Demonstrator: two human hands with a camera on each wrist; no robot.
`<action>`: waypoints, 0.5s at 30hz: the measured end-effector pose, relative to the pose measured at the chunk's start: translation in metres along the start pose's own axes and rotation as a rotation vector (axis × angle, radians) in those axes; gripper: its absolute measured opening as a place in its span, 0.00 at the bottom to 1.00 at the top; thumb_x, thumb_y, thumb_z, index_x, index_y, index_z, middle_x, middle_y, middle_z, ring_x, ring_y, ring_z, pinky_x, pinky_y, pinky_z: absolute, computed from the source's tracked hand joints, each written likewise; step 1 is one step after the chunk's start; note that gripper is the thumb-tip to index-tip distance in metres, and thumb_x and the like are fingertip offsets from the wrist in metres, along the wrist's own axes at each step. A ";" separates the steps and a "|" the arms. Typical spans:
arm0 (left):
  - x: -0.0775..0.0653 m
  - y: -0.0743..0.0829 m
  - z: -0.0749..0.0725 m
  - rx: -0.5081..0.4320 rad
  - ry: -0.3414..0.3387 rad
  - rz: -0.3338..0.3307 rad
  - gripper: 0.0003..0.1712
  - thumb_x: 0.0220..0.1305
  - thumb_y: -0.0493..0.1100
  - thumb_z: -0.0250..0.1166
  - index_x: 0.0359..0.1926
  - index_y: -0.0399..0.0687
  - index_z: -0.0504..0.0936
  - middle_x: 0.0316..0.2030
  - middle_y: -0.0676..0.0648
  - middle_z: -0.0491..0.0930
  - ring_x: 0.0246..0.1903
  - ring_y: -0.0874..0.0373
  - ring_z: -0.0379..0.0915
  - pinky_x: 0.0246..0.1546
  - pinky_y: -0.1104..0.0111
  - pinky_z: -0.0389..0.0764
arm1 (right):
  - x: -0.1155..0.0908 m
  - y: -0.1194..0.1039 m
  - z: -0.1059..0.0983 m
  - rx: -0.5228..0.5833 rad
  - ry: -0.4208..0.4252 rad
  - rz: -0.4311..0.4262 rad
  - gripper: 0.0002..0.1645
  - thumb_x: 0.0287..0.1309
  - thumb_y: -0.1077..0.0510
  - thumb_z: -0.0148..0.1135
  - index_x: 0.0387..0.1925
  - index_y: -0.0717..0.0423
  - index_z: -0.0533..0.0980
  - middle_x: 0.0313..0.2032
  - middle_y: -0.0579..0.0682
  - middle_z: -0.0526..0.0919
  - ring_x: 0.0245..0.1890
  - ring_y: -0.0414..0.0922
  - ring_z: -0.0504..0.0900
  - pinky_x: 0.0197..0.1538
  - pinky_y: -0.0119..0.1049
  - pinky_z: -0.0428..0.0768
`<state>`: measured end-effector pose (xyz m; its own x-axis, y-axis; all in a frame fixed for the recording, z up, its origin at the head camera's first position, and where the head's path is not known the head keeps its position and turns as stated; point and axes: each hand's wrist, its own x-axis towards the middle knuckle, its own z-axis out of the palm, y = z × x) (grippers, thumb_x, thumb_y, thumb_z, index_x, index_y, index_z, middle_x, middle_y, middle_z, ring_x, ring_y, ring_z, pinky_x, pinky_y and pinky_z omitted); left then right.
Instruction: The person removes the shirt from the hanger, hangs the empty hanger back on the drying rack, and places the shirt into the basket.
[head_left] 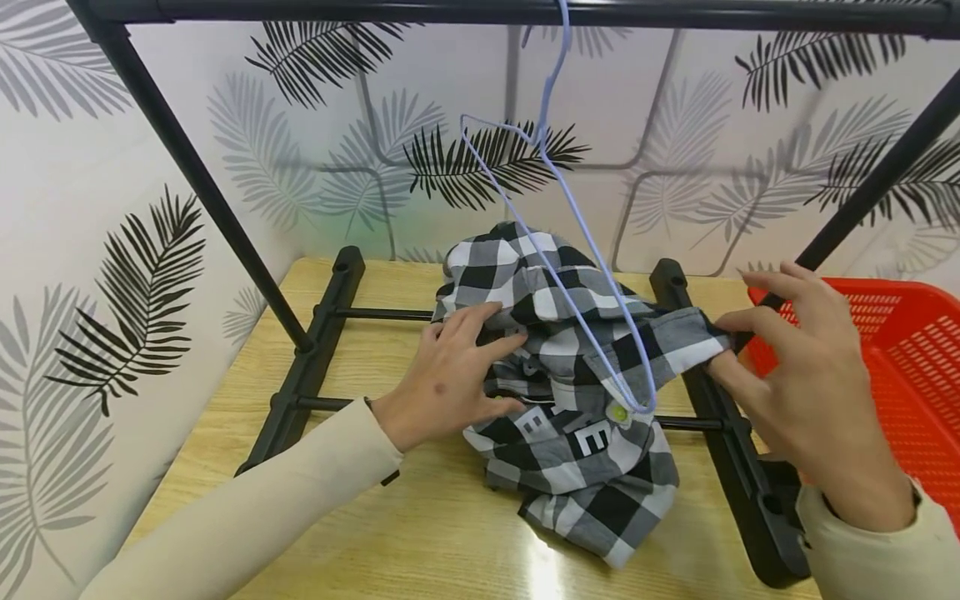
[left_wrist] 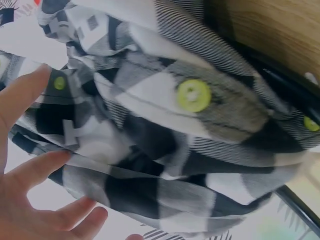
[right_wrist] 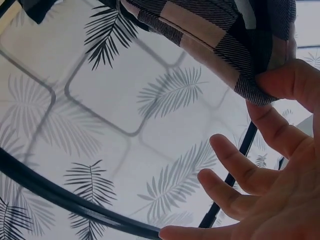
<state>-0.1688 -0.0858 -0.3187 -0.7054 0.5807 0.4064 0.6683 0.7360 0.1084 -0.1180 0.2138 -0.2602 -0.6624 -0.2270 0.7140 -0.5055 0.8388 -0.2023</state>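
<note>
In the head view a black, white and grey checked shirt [head_left: 570,358] with yellow-green buttons lies bunched over the rack's lower bars. My right hand [head_left: 813,375] pinches a corner of it between thumb and forefinger, drawing that strip out to the right; the other fingers are spread. My left hand [head_left: 457,379] touches the shirt's left side with its fingers apart. A light blue hanger [head_left: 585,208] hangs tilted from the top rail, its lower end in front of the shirt. Close up in the left wrist view, the fingertips [left_wrist: 59,157] meet the cloth beside a button.
A black rack frame [head_left: 202,192] rises on both sides, with its top rail [head_left: 337,10] overhead. To the right is a red slotted basket [head_left: 911,350]. Beneath lies a wood-grain tabletop [head_left: 420,533], and a leaf-patterned wall [head_left: 697,92] stands behind.
</note>
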 end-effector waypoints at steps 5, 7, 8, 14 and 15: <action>-0.003 -0.003 0.004 -0.004 -0.027 -0.007 0.42 0.40 0.65 0.73 0.58 0.54 0.77 0.64 0.38 0.60 0.61 0.44 0.56 0.47 0.49 0.66 | -0.002 0.003 -0.011 -0.037 -0.006 0.035 0.14 0.34 0.74 0.68 0.30 0.70 0.78 0.54 0.69 0.70 0.63 0.64 0.57 0.63 0.61 0.50; -0.003 -0.005 0.005 -0.012 -0.034 -0.010 0.43 0.38 0.65 0.73 0.57 0.53 0.78 0.64 0.37 0.59 0.62 0.44 0.56 0.48 0.48 0.65 | -0.003 0.004 -0.015 -0.045 -0.006 0.058 0.15 0.33 0.75 0.69 0.31 0.72 0.78 0.54 0.69 0.69 0.64 0.64 0.56 0.63 0.61 0.50; -0.003 -0.005 0.006 -0.015 -0.038 -0.013 0.43 0.38 0.65 0.74 0.56 0.53 0.78 0.64 0.37 0.59 0.62 0.43 0.56 0.48 0.48 0.65 | -0.003 0.005 -0.017 -0.050 -0.006 0.072 0.16 0.33 0.75 0.69 0.31 0.72 0.77 0.54 0.69 0.69 0.64 0.63 0.55 0.63 0.60 0.50; -0.005 -0.006 0.009 -0.011 -0.084 -0.040 0.44 0.37 0.65 0.74 0.57 0.52 0.77 0.65 0.36 0.57 0.62 0.42 0.56 0.50 0.45 0.65 | -0.007 0.011 -0.027 -0.080 0.023 0.100 0.14 0.38 0.72 0.66 0.33 0.74 0.77 0.54 0.71 0.68 0.66 0.61 0.53 0.64 0.60 0.49; -0.005 -0.006 0.009 -0.007 -0.093 -0.047 0.45 0.37 0.65 0.74 0.57 0.52 0.77 0.65 0.36 0.57 0.62 0.41 0.56 0.50 0.44 0.65 | -0.008 0.012 -0.028 -0.088 0.036 0.095 0.14 0.40 0.69 0.64 0.33 0.74 0.77 0.54 0.70 0.68 0.66 0.61 0.54 0.64 0.59 0.49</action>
<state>-0.1717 -0.0904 -0.3298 -0.7548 0.5755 0.3147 0.6353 0.7609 0.1321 -0.1034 0.2396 -0.2491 -0.6836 -0.1280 0.7186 -0.3903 0.8960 -0.2117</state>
